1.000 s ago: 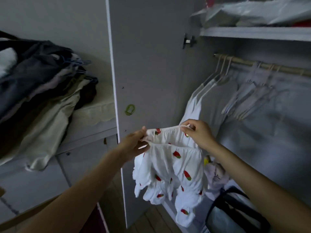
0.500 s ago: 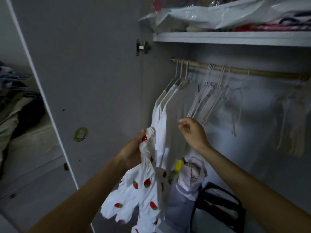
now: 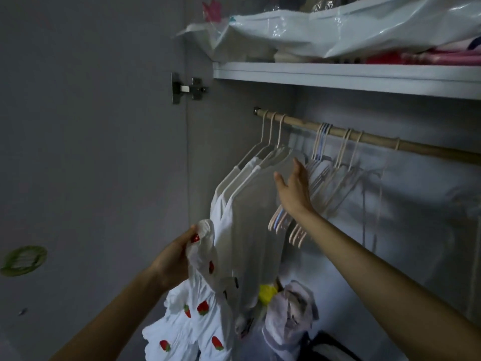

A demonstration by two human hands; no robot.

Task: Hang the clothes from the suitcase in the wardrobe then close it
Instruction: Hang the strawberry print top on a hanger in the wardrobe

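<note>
My left hand point(image 3: 173, 259) grips a white garment with red strawberry prints point(image 3: 197, 316), which hangs down from it at the lower middle. My right hand point(image 3: 295, 187) is raised with straight fingers beside a bunch of empty pale hangers point(image 3: 320, 183). The fingertips reach between those hangers and three white garments point(image 3: 250, 212) hanging at the left end of the wooden rail point(image 3: 377, 140). The wardrobe door point(image 3: 91, 152) stands open on the left. The suitcase is out of view.
A shelf point(image 3: 338, 75) above the rail holds plastic-wrapped bundles point(image 3: 338, 27). On the wardrobe floor sit a grey bundle of fabric point(image 3: 291, 313), something yellow point(image 3: 268, 293) and a black-handled bag point(image 3: 333, 345). A green round sticker point(image 3: 24, 260) is on the door.
My right hand let go of the strawberry garment and rose to the empty hangers. The garment now hangs from my left hand alone. The view has turned right and up into the wardrobe.
</note>
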